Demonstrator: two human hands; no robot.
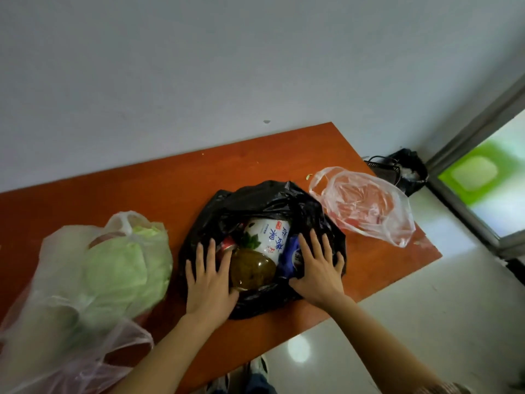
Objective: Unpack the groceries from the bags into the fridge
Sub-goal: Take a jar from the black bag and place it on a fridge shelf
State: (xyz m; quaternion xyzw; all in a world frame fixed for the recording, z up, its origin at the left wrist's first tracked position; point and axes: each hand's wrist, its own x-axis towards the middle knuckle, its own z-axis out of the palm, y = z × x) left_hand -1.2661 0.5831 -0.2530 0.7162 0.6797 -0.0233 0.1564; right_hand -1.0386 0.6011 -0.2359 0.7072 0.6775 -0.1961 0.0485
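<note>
Here, at the lower left of the frame, a translucent plastic bag [71, 294] slumps on the orange-brown table [159, 183], its long axis running from the bottom left corner up toward the centre, with a pale green cabbage [125, 265] showing through near its knotted handles. Just right of it, at centre frame, the black bag [255, 203] sits with its mouth spread open and facing up. The left hand [208, 280] lies flat on the bag's left rim, fingers splayed and pointing up the frame, gripping nothing. Inside the opening, a small red-topped item [227, 243] lies beside that hand's fingertips; what it is cannot be told. A brownish jar [251, 270] lies tilted in the near middle, and behind it a white packet with blue characters [268, 234] leans toward the upper right. A blue package [291, 255] is partly covered by the right hand [316, 268], which presses flat on the bag's right side, fingers spread, closed on nothing. Further right, near the table's edge, a clear plastic bag [366, 203] with reddish contents lies open, well apart from the hands. Beyond it, on the floor, stands a black-lined bin [406, 172].
</note>
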